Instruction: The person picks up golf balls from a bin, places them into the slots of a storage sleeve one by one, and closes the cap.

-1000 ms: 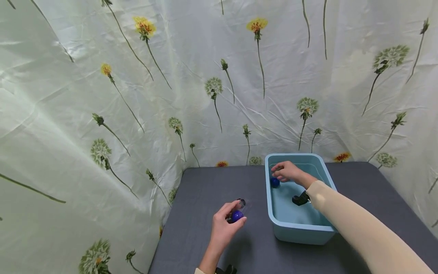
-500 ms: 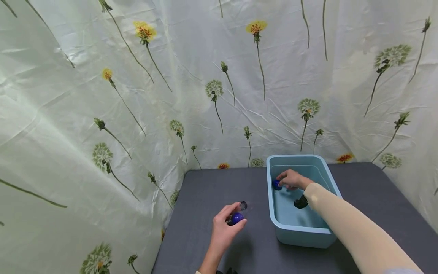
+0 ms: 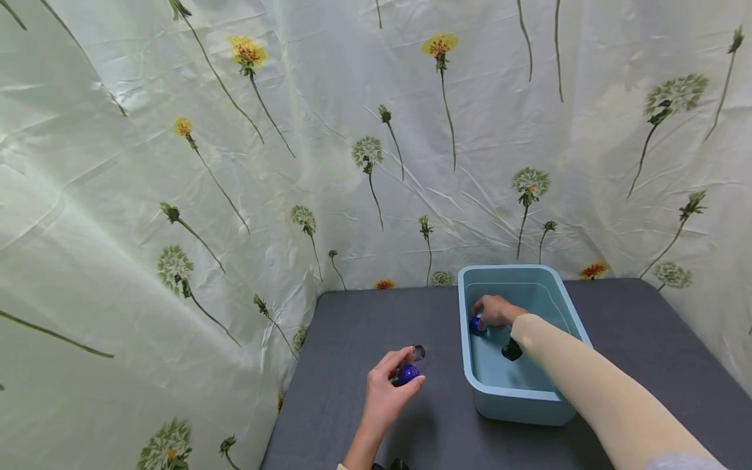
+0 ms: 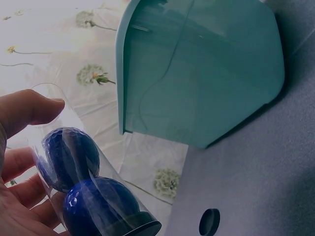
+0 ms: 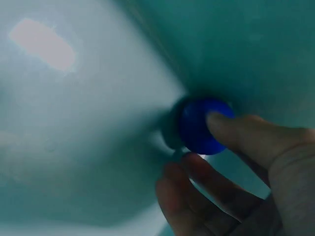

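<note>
In the left wrist view my left hand point(image 4: 22, 162) grips a clear plastic tube point(image 4: 118, 184), tilted, with a black cap at its lower end. Two blue dimpled golf balls point(image 4: 101, 204) sit inside it, one against the other. The head view has this left hand point(image 3: 384, 391) above the table, left of a light blue bin point(image 3: 523, 395). Down in the bin, my right hand point(image 3: 495, 311) holds another blue ball point(image 3: 477, 326) near the left wall. In the right wrist view the thumb lies on this ball point(image 5: 199, 132) and curled fingers are at its underside.
A loose black cap point(image 4: 209, 222) stands on the dark grey table point(image 3: 364, 320) in the left wrist view. The bin's walls surround the right hand. A pale curtain point(image 3: 329, 117) with dandelion prints hangs behind and along the left side of the table.
My right hand has lowered into the bin and taken hold of the blue ball, which has shifted slightly toward me. My left hand stays nearly still with the tube.
</note>
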Demonstrator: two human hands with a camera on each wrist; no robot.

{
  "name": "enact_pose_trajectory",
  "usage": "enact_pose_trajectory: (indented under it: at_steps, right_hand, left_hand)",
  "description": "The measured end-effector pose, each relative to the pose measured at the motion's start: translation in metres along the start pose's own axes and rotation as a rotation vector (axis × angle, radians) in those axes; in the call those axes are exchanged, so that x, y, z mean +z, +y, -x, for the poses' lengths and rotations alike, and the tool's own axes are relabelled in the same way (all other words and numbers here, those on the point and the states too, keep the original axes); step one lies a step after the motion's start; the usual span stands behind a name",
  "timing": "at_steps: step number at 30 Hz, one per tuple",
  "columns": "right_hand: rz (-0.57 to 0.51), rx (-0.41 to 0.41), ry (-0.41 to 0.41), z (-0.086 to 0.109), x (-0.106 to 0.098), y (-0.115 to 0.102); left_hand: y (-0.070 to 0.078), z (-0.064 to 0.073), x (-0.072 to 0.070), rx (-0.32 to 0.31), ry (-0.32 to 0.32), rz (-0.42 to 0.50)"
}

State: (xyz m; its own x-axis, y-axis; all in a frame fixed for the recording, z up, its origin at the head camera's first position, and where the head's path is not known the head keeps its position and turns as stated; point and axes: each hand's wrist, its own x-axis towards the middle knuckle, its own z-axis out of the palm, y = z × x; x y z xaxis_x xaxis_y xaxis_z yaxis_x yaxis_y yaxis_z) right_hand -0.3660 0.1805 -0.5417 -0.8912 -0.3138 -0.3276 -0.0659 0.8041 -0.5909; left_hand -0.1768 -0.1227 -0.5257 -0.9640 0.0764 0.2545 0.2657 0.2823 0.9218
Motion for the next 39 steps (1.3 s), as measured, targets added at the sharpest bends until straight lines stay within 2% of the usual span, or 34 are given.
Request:
enact_pose_trajectory:
  at_steps: [3,6,13,19,27,32,36,39]
  right_hand:
    - [0.024,0.015,-0.072,0.002,0.001,0.000]
    - [0.018,0.007,-0.110,0.005,0.001,0.000]
    - [0.015,-0.017,-0.126,0.010,-0.001,0.006]
    - [0.025,-0.109,-0.134,0.019,-0.009,0.003]
    - [0.030,-0.216,-0.087,0.044,-0.029,-0.011]
    - [0.078,-0.282,-0.025,0.062,-0.040,-0.014]
    - [0.065,-0.333,0.026,0.083,-0.050,-0.021]
    - [0.005,-0.349,0.048,0.100,-0.056,-0.026]
  left_hand:
    - [-0.001,0.000,0.000,-0.001,0.003,0.003]
    - [-0.001,0.001,-0.001,-0.008,0.000,0.004]
    - [0.000,0.003,0.000,-0.017,-0.005,0.008]
    - [0.001,0.004,0.000,0.018,-0.007,0.025]
    - [0.004,0.005,0.003,0.021,-0.007,0.037]
    - [0.006,0.006,0.006,-0.001,0.004,0.050]
    - [0.019,0.007,0.009,-0.028,0.019,0.051]
    - [0.031,0.009,0.010,-0.025,0.020,0.066]
